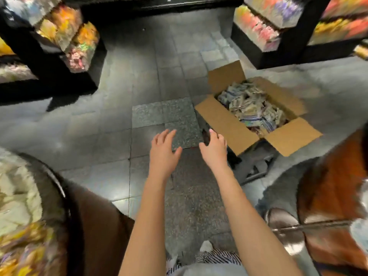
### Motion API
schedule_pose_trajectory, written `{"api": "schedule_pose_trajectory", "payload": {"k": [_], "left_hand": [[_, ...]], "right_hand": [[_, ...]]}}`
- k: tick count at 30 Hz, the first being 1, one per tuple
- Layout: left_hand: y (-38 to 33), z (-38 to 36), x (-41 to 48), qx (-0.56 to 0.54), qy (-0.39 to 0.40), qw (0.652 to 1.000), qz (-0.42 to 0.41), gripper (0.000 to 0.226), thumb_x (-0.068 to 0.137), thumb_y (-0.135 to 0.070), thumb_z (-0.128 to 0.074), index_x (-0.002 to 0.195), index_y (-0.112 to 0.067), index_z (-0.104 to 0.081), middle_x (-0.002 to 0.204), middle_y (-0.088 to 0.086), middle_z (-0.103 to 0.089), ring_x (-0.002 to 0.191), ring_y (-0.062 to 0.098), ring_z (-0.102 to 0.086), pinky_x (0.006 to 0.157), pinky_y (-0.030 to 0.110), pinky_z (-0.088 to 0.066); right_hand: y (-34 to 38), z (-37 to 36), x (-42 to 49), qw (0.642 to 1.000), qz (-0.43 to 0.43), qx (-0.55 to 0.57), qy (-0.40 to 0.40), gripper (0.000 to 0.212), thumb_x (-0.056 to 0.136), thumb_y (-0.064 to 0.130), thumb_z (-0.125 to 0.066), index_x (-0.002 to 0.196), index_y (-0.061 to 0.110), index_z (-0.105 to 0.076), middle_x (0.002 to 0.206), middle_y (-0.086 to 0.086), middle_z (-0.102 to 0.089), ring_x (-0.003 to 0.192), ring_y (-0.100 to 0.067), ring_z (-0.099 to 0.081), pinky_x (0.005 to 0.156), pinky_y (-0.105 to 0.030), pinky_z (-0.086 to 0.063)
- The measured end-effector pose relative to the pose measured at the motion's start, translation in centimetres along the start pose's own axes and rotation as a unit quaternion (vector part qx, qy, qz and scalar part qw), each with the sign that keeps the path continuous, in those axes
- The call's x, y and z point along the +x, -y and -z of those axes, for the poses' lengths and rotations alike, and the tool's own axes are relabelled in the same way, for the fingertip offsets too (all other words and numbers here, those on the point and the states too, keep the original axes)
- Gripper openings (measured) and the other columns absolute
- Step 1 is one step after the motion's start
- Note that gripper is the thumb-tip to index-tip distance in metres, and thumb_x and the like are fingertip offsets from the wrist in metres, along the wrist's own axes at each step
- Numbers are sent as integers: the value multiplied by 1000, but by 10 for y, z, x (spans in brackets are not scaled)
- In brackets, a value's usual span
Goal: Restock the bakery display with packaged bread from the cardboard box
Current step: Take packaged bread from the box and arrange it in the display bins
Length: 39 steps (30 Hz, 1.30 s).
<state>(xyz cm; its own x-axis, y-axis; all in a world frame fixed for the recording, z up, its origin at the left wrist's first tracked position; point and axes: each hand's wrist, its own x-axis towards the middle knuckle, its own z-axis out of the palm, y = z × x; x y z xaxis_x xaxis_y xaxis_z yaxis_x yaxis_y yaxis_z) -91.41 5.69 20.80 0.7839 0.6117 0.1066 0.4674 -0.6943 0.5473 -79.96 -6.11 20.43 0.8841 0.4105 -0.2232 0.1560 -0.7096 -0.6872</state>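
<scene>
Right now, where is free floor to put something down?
The grey tiled floor is bare from the black display shelf on the left across to the open brown cardboard box. The box itself is crowded with packaged bread.

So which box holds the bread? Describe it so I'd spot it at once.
Follow the grey tiled floor to the black stand at the upper right. Just in front of it, to the right of the right hand, is the box. It alone is plain brown cardboard, with its flaps spread open and pale crinkled packets inside.
</scene>
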Motion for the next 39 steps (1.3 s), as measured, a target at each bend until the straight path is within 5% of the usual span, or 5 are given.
{"api": "schedule_pose_trajectory", "payload": {"k": [14,25,31,39], "left_hand": [[-100,-149,224,3,203,975,-90,61,98,-30,-57,153,-25,-30,160,2,-25,148,28,-13,118,49,-24],[-152,-246,359,-1,357,925,-130,63,99,-24,-55,154,-27,-24,160,5,-25,147,29,-15,115,49,-27],[-161,-303,385,-3,413,906,-90,62,100,-24,-55,154,-25,-25,159,6,-26,146,30,-18,115,49,-29],[-179,-375,431,-27,371,927,39,55,100,-23,-55,150,-20,-34,151,11,-38,137,33,-36,111,47,-37]], "right_hand": [[-95,87,203,975,-202,43,-79,62,99,30,-55,153,20,-26,157,-13,-24,143,-37,-22,113,-53,-31],[-151,107,297,920,-366,94,-101,61,99,27,-55,153,19,-28,158,-15,-27,147,-33,-18,116,-48,-28],[-183,126,337,899,-397,116,-146,57,98,26,-57,149,12,-35,149,-17,-41,137,-35,-38,110,-50,-37],[-248,176,421,930,-339,103,-94,55,103,31,-48,153,16,-30,154,-9,-36,130,-29,-49,94,-31,-43]]}}
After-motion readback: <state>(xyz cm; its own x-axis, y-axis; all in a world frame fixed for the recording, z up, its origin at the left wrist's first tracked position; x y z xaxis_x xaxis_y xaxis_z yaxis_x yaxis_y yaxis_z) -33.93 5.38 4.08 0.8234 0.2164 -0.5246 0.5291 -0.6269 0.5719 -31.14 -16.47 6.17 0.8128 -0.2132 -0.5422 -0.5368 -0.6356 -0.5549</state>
